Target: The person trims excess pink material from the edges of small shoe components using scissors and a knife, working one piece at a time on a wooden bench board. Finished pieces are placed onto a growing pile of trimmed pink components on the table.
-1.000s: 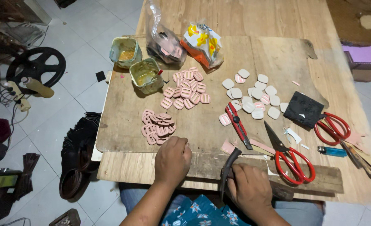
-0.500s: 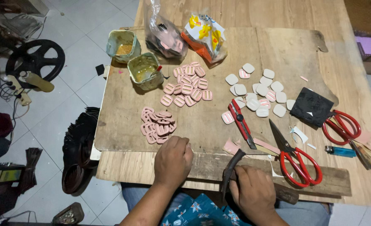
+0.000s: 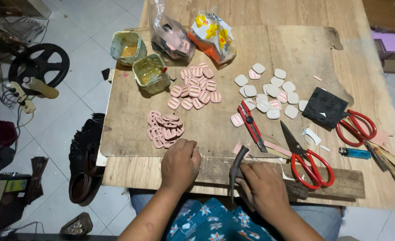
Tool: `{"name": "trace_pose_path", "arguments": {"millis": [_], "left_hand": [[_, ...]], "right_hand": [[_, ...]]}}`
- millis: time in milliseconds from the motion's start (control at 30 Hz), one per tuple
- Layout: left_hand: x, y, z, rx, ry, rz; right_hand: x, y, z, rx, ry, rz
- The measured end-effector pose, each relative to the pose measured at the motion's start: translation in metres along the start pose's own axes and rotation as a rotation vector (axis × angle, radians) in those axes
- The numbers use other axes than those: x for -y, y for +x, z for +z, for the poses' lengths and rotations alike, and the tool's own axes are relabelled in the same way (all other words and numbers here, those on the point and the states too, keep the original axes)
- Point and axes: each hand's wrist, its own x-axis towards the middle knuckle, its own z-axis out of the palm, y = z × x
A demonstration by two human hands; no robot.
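Dark curved tool (image 3: pixel 236 167) sits at the near edge of the counter (image 3: pixel 295 44), approx 6 o'clock in view, gripped at its lower end by the right hand (image 3: pixel 263 187), fingers curled tight round it; tip arcs up toward 12. Left hand (image 3: pixel 180 163) lies just at 9 o'clock of the tool, closed in a loose fist, knuckles down on a wooden slat (image 3: pixel 340 183) that runs along the counter edge; can't tell if anything's inside the fist.

Just at 11 o'clock of the left hand: heap of pink buckle pieces (image 3: pixel 164 129). Further toward 12: second, neater group of pink buckles (image 3: pixel 195 87). At 1 o'clock of the right hand: red utility knife (image 3: pixel 250 122), and red-handled scissors (image 3: pixel 306 156) w/ blades pointing to 11. White/grey rounded tiles (image 3: pixel 269 89) spread beyond the knife.

Far right, approx 3 o'clock: black square pad (image 3: pixel 324 107), second pair of red scissors (image 3: pixel 355 127), blue lighter (image 3: pixel 355 153).

Top, 11–12 o'clock: two grimy glue tubs (image 3: pixel 139 60), clear plastic bag (image 3: pixel 168 33) w/ dark bits, orange snack bag (image 3: pixel 213 35). All on a worn board (image 3: pixel 304 53) laid over the counter.
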Motion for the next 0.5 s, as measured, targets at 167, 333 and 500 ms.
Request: {"name": "trace_pose_path", "arguments": {"millis": [167,333,500], "left_hand": [[0.005,0.018,0.007,0.126,0.013,-0.079],[0.002,0.07,0.023,0.062,0.027,0.129],[-0.011,0.121,0.031,-0.053,0.125,0.268]], "right_hand": [[0.004,0.002,0.002,-0.011,-0.051,-0.009],[0.003,-0.001,0.003,-0.015,-0.079,-0.041],[0.002,-0.001,0.005,-0.039,-0.1,-0.057]]}}
